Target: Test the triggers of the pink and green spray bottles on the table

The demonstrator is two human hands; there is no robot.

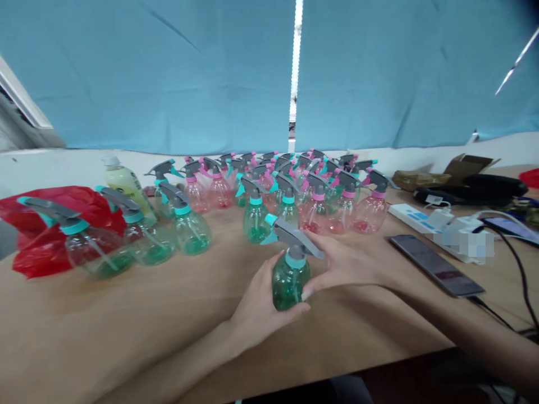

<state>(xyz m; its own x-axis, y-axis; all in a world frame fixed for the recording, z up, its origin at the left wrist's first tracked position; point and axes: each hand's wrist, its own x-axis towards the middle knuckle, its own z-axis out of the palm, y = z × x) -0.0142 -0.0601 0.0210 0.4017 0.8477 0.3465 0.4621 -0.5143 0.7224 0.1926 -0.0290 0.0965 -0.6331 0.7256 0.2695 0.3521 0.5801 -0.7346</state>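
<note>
A green spray bottle (290, 285) with a grey and teal trigger head is upright between my hands, near the middle of the table's front part. My left hand (259, 303) wraps round its left side and lower front. My right hand (337, 261) grips it from the right, with the thumb on the bottle's side and the fingers partly hidden behind the head. Behind it stand several green and pink spray bottles (255, 219) in a dense group. Several green spray bottles (191, 233) form a slanting row at the left.
A red plastic bag (46, 258) and a yellowish bottle (126, 185) lie behind the left row. On the right are a phone (435, 266), a white power strip (415, 219), cables and an open cardboard box (467, 168). The wooden table's (328, 359) front edge crosses the lower right.
</note>
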